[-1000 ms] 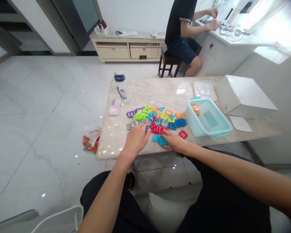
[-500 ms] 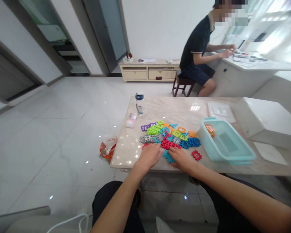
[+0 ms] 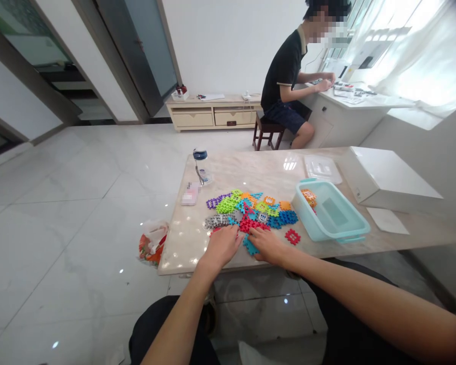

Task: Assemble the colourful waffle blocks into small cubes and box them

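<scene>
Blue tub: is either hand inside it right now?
No, the left hand and right hand are both at the coloured pieces on the table, left of the blue tub.

The pale marbled table (image 3: 251,170) bears colourful notched pieces (image 3: 247,223), a bottle (image 3: 202,168), a turquoise tub (image 3: 307,219) and a white box (image 3: 395,175).

Black legwear (image 3: 154,322) is worn below — the hands (image 3: 223,246) and forearms (image 3: 182,317) are bare.

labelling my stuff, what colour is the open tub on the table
Pale aqua; the tub shows best in the head view.
</scene>
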A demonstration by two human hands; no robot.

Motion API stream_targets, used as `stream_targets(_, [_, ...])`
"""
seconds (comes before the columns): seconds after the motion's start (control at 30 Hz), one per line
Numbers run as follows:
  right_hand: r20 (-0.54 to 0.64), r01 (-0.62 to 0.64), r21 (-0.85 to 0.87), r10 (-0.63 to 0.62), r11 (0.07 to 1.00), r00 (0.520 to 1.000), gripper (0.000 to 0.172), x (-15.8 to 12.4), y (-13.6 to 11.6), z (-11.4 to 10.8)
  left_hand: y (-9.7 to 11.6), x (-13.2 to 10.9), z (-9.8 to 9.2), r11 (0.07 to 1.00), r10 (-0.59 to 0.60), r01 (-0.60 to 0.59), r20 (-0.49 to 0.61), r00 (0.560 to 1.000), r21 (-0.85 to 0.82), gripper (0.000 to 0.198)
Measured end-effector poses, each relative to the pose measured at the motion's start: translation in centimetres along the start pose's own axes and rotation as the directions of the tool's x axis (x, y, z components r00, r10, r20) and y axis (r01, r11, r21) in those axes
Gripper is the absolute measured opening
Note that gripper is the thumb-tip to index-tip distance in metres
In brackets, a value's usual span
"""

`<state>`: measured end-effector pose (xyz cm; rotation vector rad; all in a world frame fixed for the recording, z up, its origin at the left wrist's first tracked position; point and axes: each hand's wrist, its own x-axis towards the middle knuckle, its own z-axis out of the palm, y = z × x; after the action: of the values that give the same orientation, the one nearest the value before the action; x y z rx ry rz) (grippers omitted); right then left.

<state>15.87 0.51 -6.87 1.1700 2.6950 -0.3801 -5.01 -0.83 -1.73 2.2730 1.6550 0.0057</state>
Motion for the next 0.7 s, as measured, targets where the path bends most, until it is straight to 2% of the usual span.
stream_targets(0.13, [0.032,-0.016,-0.007,0.016,1.0,0.999,0.047,0.2,-0.4,-0.4,-0.1,0.0,0.2,1.0,-0.011,0.011,0.01,1.0,-0.008,0.025])
stream_targets(0.27, [0.052,-0.006,0.004,0.006,1.0,0.999,0.056,0.2,-0.4,-0.5,-0.1,0.0,0.9,0.999,-0.021,0.02,-0.015,1.0,-0.029,0.024])
stream_targets(0.4, [0.025,-0.027,0.049,0.026,0.998,0.999,0.063,0.0,-0.1,0.1,-0.2,-0.1,1.4,0.999,0.01,-0.009,0.026,1.0,-0.041,0.026])
stream_targets(0.57, [-0.017,-0.02,0.047,0.02,0.999,1.0,0.061,-0.3,0.2,0.1,-0.7,0.1,0.7,0.999,0.024,-0.024,0.012,1.0,-0.023,0.03])
stream_targets(0.7, [-0.027,-0.008,0.06,0.01,0.998,1.0,0.062,-0.3,0.8,0.4,-0.4,0.9,0.5,0.992,0.123,-0.122,0.032,0.992,-0.041,0.031])
